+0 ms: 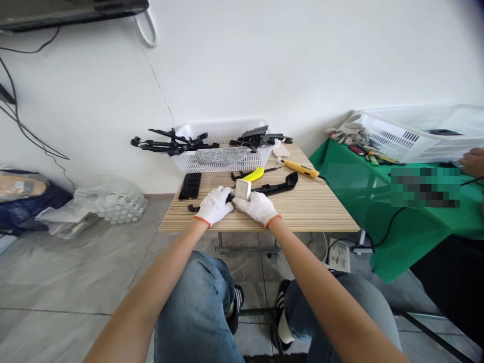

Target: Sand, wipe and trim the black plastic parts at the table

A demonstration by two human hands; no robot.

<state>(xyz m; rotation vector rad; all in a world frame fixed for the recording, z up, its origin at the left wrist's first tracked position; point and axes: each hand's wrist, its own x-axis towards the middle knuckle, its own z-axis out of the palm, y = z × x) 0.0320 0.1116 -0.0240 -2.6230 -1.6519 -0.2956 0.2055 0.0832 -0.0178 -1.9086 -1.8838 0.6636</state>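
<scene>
My left hand (215, 205), in a white knit glove with an orange cuff, is closed around a slim black plastic part (193, 208), whose end sticks out to the left. Facing it, my right hand (258, 206), gloved alike, grips a small white block (242, 190) against the part's other end. The fingertips of both hands nearly meet, and the contact point is partly hidden. Just beyond the right hand lies a longer black plastic piece (282, 185). A bright yellow curved object (254, 175) rests behind the block; its kind I cannot make out.
At the table's back stands a white basket (219, 163) heaped with black plastic parts (177, 143). A black phone (189, 186) lies left, a yellow corded pen-shaped tool (301, 169) right. Beyond, a green-covered table (351, 171) bears another white basket (393, 141); a co-worker's hand (473, 162) shows there.
</scene>
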